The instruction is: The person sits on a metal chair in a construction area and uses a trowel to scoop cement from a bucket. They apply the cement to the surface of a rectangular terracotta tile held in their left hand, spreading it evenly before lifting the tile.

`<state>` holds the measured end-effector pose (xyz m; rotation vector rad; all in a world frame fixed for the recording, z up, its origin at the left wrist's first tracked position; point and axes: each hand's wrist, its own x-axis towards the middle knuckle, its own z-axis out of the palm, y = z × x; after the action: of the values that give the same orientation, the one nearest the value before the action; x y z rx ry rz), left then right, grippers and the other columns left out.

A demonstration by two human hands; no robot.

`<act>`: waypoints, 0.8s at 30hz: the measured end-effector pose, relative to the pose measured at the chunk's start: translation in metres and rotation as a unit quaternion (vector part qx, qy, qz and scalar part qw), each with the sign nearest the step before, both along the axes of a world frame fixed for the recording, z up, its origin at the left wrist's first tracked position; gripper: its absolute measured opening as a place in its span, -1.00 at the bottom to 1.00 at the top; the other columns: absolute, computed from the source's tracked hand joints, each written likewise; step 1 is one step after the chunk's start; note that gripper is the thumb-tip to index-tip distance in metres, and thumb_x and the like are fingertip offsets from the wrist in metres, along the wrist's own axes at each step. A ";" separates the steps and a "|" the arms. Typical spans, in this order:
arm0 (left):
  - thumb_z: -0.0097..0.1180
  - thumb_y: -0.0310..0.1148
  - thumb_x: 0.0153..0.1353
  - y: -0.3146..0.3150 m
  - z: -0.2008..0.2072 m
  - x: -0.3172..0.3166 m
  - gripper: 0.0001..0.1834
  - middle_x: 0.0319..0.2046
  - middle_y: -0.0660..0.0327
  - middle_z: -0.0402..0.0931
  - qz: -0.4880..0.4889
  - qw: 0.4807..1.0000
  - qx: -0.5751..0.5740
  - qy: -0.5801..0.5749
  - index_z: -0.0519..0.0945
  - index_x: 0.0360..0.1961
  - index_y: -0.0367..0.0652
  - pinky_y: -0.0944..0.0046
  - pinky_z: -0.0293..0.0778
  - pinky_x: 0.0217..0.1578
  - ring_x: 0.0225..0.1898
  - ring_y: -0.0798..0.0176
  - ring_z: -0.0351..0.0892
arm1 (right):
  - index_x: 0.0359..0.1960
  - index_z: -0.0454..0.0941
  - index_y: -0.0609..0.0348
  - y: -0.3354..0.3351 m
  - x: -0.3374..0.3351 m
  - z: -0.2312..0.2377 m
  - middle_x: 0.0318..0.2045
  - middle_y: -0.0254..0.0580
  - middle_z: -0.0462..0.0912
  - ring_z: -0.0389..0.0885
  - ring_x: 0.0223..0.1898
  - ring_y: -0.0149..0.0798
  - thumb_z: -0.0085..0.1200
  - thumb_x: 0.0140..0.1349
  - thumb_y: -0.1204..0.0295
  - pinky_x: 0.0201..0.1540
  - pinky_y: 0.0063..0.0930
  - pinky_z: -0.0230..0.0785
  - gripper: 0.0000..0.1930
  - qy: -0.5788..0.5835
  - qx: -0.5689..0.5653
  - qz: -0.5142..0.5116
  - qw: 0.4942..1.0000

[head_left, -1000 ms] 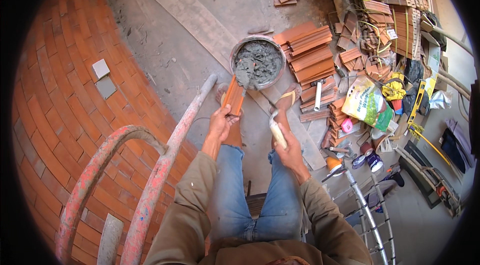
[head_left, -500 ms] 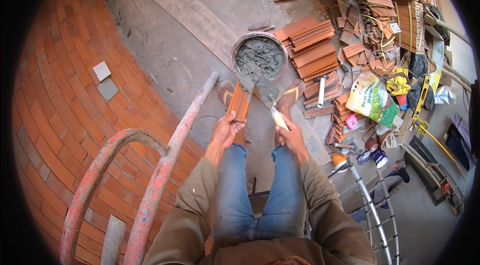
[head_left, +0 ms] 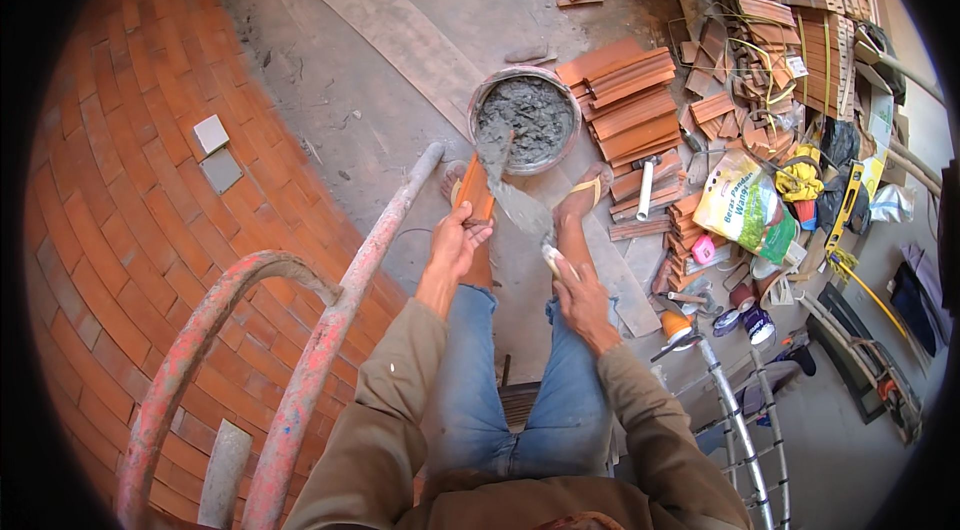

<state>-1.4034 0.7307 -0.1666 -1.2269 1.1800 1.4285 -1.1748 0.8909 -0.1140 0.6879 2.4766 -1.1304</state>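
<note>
My left hand [head_left: 461, 241] grips the near end of a narrow orange-brown brick tile [head_left: 474, 195]. Grey mortar lies on the tile's far end, by the rim of a round bucket [head_left: 577, 126]. Wet mortar [head_left: 527, 115] fills much of that bucket, which stands just beyond my feet. My right hand [head_left: 580, 296] is closed round the pale handle of a trowel [head_left: 526, 214]. Its mortar-smeared blade points up and left, with the tip close to the tile's far end. Whether tip and tile touch, I cannot tell.
Stacked brick tiles [head_left: 630, 110] stand right of the bucket, beside a hammer [head_left: 646, 185]. Farther right lie a printed sack [head_left: 745, 205] and a yellow spirit level [head_left: 848, 205]. On the left, a red-flecked metal pipe frame [head_left: 330, 330] rises before a tiled brick surface [head_left: 130, 180].
The trowel's blade has swung left toward the tile, and my right hand has moved slightly down. The tile is tilted differently, with its mortar now at the far end near the bucket's rim.
</note>
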 end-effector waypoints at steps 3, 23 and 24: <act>0.09 -0.27 0.36 -0.019 0.005 -0.001 -0.70 -0.34 0.12 0.54 -0.062 0.998 -0.018 0.024 0.50 -0.08 -0.32 0.25 0.61 -0.30 -0.35 0.20 0.62 | 0.29 0.40 -0.03 0.031 0.007 0.021 -0.18 0.06 0.56 0.59 -0.25 0.11 0.14 0.20 0.36 -0.25 -0.10 0.44 -0.44 -0.077 -0.013 -0.016 0.997; 0.12 -0.27 0.36 -0.098 0.075 0.054 -0.72 -0.40 0.24 0.47 -0.166 0.981 -0.092 0.047 0.54 -0.11 -0.31 0.36 0.58 -0.32 -0.37 0.38 0.49 | 0.00 0.62 0.07 0.067 -0.158 -0.119 -0.17 0.24 0.66 0.60 -0.05 0.24 0.08 0.21 0.21 0.03 0.04 0.41 -0.63 -0.237 -0.064 0.011 0.969; 0.12 -0.27 0.36 -0.098 0.076 0.055 -0.72 -0.39 0.24 0.47 -0.157 0.982 -0.091 0.044 0.54 -0.10 -0.31 0.36 0.58 -0.31 -0.36 0.38 0.49 | 0.00 0.62 0.07 0.065 -0.161 -0.116 -0.17 0.24 0.66 0.60 -0.05 0.23 0.08 0.21 0.21 0.03 0.03 0.41 -0.63 -0.242 -0.070 0.020 0.968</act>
<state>-1.3485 0.6325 -0.0905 -1.0494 1.5195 1.1681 -1.3360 0.9557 -0.2299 0.7624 1.9739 -0.9712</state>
